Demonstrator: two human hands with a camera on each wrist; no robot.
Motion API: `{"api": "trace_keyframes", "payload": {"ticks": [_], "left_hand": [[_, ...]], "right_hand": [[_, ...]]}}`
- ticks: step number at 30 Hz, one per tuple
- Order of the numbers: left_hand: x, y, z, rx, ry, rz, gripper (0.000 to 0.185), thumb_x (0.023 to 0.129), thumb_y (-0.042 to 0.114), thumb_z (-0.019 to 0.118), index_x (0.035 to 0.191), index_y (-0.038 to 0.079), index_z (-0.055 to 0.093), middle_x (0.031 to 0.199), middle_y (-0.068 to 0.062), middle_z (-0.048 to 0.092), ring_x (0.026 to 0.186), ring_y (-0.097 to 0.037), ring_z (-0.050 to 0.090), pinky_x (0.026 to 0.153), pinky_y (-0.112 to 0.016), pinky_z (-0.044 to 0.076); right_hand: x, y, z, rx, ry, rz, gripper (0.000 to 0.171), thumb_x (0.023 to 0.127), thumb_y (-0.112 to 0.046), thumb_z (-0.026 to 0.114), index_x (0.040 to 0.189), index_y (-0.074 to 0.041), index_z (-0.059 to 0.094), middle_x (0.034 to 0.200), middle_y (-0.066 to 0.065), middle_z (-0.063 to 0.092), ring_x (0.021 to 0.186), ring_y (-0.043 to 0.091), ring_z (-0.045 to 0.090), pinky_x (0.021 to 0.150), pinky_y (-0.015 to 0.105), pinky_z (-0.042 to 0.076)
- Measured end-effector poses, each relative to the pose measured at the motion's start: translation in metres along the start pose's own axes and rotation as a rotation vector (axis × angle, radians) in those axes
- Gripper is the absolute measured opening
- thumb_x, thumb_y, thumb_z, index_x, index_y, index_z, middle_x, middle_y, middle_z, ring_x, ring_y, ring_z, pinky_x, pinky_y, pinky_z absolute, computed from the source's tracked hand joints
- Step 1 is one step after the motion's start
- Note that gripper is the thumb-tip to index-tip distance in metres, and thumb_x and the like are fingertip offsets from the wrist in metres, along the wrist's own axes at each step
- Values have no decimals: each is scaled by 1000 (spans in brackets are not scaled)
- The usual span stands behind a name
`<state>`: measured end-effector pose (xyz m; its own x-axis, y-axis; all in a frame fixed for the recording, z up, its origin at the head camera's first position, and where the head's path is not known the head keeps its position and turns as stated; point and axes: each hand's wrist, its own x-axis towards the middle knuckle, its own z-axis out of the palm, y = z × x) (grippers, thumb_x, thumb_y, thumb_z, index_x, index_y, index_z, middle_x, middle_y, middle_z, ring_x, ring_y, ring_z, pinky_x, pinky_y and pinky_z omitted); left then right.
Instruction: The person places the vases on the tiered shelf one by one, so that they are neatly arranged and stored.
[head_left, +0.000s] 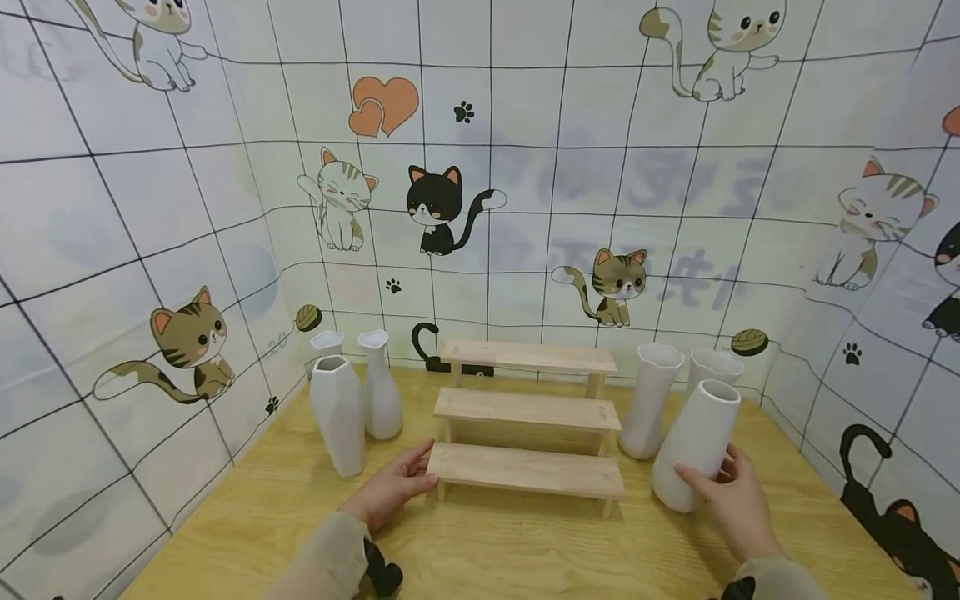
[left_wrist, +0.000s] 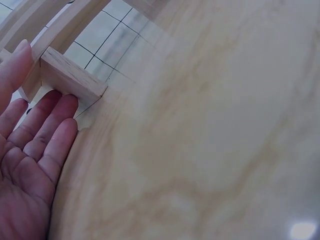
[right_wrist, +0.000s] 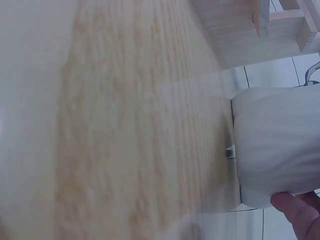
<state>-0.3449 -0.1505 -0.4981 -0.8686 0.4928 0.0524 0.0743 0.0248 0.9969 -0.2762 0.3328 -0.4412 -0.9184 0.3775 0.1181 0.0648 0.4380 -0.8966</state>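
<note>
A three-step wooden stand (head_left: 527, 469) sits in the middle of the wooden table. At the left end of its lowest step is my left hand (head_left: 395, 486), fingers nearly straight and thumb by the front corner. The left wrist view shows those fingertips right at the stand's leg (left_wrist: 72, 77). My right hand (head_left: 738, 504) grips a smooth white vase (head_left: 693, 450) low on its body, thumb across the front. This vase leans to the right, and its base appears at the right of the right wrist view, where only part of the hand shows.
Two fluted white vases (head_left: 651, 400) stand behind the gripped one, right of the stand. On the left are a faceted white vase (head_left: 337, 417), a slim-necked vase (head_left: 383, 392) and another partly hidden behind. Cat-printed tiled walls (head_left: 525, 183) enclose the table (head_left: 525, 554).
</note>
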Motion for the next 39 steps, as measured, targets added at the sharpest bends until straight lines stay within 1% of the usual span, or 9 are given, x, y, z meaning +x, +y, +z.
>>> {"api": "trace_keyframes", "payload": {"ticks": [3,7,11,21,27,30,36,39], "left_hand": [[1,0,0,8,11,-6,69,82,20,59,138,15,19,126,-11,41,110,-22,40,90,-37,31],[0,0,1,5,18,-20,68,82,22,59,137,17,20,126,-11,41,110,-21,41,91,-39,29],[-1,0,2,-9,24,-27,68,82,23,59,137,17,20,126,-11,41,110,-21,41,92,-41,28],[-2,-1,3,0,29,-23,70,81,24,59,138,14,19,123,-11,44,110,-21,42,93,-43,25],[-2,1,3,-11,33,-36,70,80,25,61,137,18,21,123,-9,44,110,-20,41,94,-43,24],[-1,1,3,-13,32,-41,70,80,25,61,137,20,22,123,-8,44,111,-19,41,94,-42,23],[-2,1,2,3,27,-29,70,81,26,59,138,17,20,124,-10,43,112,-20,40,94,-43,24],[-3,1,2,9,29,-34,70,81,27,60,137,19,20,124,-9,43,111,-20,41,94,-43,24]], "right_hand": [[-3,-5,-2,7,5,-8,104,68,-49,65,137,-4,2,127,28,27,109,37,32,82,48,33],[-7,-11,-3,6,12,-16,103,68,-48,65,137,-5,2,127,27,28,109,36,32,82,48,33],[-10,-17,-4,27,10,-18,103,68,-47,65,138,-6,1,127,27,27,110,37,31,82,50,33],[-16,-35,-3,54,-23,-57,100,68,-44,67,137,-6,6,125,24,30,108,35,34,80,49,35],[-23,-49,0,72,-38,-72,98,68,-44,67,137,-7,9,125,24,30,109,36,34,81,51,34],[-27,-56,3,89,-48,-91,97,68,-43,67,137,-8,10,124,22,31,108,35,34,81,50,35],[-33,-64,10,106,-92,-131,89,69,-42,67,136,-12,16,122,17,35,105,29,37,78,44,38],[-34,-65,15,117,-109,-144,86,70,-41,67,135,-13,18,121,15,36,104,28,38,77,43,39]]}}
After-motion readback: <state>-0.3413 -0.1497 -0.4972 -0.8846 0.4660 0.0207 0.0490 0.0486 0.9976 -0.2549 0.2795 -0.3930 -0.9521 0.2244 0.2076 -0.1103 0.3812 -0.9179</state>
